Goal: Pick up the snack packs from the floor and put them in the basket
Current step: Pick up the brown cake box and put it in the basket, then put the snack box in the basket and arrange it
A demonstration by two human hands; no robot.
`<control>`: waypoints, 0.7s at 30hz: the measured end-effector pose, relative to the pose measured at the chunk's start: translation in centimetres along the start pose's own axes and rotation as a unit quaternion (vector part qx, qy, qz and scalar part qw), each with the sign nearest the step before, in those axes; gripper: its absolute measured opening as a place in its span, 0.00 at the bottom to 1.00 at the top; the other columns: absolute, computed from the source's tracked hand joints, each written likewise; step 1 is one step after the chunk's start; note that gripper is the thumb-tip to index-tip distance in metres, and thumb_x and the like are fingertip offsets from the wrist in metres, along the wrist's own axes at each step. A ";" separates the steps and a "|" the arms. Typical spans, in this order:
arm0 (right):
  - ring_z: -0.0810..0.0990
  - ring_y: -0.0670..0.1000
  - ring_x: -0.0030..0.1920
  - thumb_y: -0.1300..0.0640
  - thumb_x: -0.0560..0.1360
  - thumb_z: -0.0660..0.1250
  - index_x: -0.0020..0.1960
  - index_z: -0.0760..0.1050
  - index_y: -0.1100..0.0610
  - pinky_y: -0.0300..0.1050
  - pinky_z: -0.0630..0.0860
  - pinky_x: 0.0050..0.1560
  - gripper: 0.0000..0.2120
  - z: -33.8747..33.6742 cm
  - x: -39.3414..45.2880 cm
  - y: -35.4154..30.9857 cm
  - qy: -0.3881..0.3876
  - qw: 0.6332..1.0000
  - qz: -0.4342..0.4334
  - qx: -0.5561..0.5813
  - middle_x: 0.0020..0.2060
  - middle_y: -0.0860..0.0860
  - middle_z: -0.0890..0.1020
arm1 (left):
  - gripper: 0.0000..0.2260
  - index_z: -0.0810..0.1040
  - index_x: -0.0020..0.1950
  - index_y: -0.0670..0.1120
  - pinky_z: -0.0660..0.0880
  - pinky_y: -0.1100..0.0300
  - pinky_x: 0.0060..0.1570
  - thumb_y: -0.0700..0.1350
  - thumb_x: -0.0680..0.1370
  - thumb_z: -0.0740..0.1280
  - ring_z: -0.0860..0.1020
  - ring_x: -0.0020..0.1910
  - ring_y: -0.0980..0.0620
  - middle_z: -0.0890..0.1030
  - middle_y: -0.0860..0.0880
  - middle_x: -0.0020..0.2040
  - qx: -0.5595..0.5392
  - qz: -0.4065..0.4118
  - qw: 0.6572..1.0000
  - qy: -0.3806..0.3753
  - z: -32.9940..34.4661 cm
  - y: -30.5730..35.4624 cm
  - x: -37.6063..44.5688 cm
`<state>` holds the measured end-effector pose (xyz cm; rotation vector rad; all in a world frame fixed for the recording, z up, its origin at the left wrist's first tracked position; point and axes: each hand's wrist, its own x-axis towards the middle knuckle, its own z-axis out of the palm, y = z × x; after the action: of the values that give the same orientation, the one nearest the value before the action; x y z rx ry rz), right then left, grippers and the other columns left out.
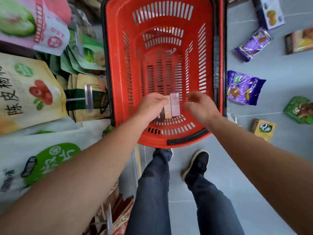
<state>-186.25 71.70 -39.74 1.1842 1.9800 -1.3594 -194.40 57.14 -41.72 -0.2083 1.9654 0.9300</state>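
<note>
Your red basket [118, 68] stands on the floor just beyond your feet, its slatted bottom showing bare. Over its near end your left hand [150, 104] pinches a few slim snack packs [171, 106], their long axes running near to far; your right hand [199, 106] hovers beside them, fingers loosely spread, holding nothing. More packs, among them a purple bag [242, 89], lie on the floor to the right.

Wide open mouth on the red basket [118, 68], nothing across the top, and only the 2 hands and a few slim boxes [172, 106] hang over its near end, with the far end free. Hard against its left side crowd the shelf bags [32, 92], no gap there. On the right, bare floor [279, 68] runs between scattered packs: 2 purple packs [243, 89] closest, a green pack [299, 111] farther out.
</note>
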 end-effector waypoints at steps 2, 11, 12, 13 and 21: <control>0.79 0.48 0.52 0.56 0.73 0.69 0.59 0.78 0.54 0.41 0.73 0.55 0.15 -3.3 -3.0 0.9 0.036 0.999 -0.007 0.023 0.50 0.47 0.81 | 0.06 0.81 0.46 0.52 0.77 0.53 0.53 0.50 0.71 0.70 0.83 0.50 0.49 0.84 0.51 0.48 -0.007 0.021 1.000 -0.006 1.3 1.8 -2.2; 0.81 0.54 0.51 0.54 0.74 0.68 0.58 0.77 0.54 0.50 0.77 0.55 0.13 -14.7 -10.9 15.4 0.126 0.989 0.050 0.061 0.52 0.50 0.82 | 0.02 0.80 0.46 0.50 0.77 0.55 0.47 0.43 0.75 0.70 0.81 0.42 0.50 0.82 0.51 0.40 0.015 0.087 0.994 -0.058 16.1 6.8 -9.6; 0.80 0.54 0.52 0.54 0.74 0.68 0.60 0.76 0.54 0.47 0.75 0.55 0.15 -15.5 -11.3 17.5 0.126 0.988 0.061 0.061 0.53 0.50 0.82 | 0.03 0.80 0.47 0.50 0.76 0.56 0.43 0.43 0.76 0.70 0.80 0.41 0.50 0.82 0.51 0.40 0.019 0.092 0.993 -0.065 18.0 6.9 -10.2; 0.80 0.53 0.53 0.54 0.74 0.69 0.62 0.76 0.55 0.45 0.74 0.54 0.17 -16.7 -12.0 20.3 0.130 0.987 0.070 0.062 0.54 0.50 0.81 | 0.03 0.80 0.48 0.49 0.75 0.58 0.41 0.42 0.76 0.70 0.79 0.40 0.50 0.81 0.51 0.40 0.031 0.099 0.992 -0.074 20.8 7.0 -11.2; 0.79 0.54 0.55 0.56 0.72 0.69 0.60 0.77 0.55 0.45 0.73 0.57 0.17 -23.9 -14.5 38.3 0.142 0.975 0.126 0.117 0.54 0.50 0.82 | 0.07 0.81 0.52 0.48 0.77 0.55 0.48 0.45 0.75 0.72 0.80 0.44 0.48 0.82 0.52 0.41 0.104 0.081 0.985 -0.110 38.6 5.0 -15.2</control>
<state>-144.02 93.19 -38.73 1.7616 1.8043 -1.3801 -162.33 83.67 -38.13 0.1703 1.8760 0.8059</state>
